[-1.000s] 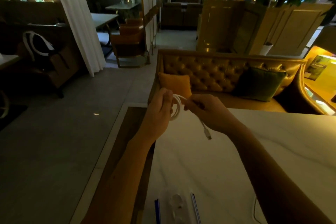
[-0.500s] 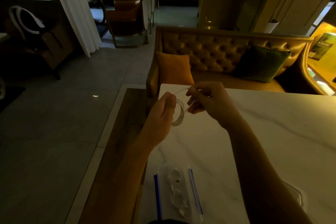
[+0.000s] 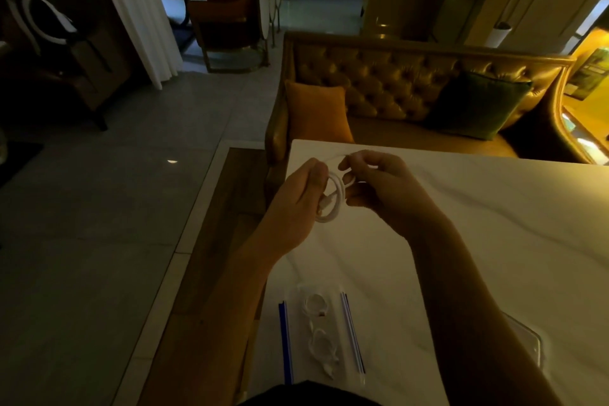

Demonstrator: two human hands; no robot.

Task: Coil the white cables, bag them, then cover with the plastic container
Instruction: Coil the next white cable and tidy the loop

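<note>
The coiling step is in hand: the left hand (image 3: 298, 204) closes its fingers around a small round coil of white cable (image 3: 333, 199), held up above the far left part of the worktop (image 3: 494, 241); the right hand (image 3: 379, 189) pinches the free end of that cable at the top of the loop, fingers curled shut on it, as if to lay the last turn or tuck the tail; whether the end is already tucked I cannot tell.

Near the body lies a clear zip bag (image 3: 321, 338) with blue closing strips along both long edges; two smaller white cable coils (image 3: 318, 323) rest within its outline, seemingly bagged, though the dim light leaves that uncertain; so the task looks past halfway on coiling, with bagging begun. A transparent plastic container (image 3: 527, 346) with rounded corners sits at the right, partly hidden by the right forearm.

The next move likely calls for securing the loop so it does not spring open, then lowering it to the bag's mouth.

The cable looks smooth, thin and springy; the bag is limp film; the worktop is pale, glossy, marble-veined stone.
</note>
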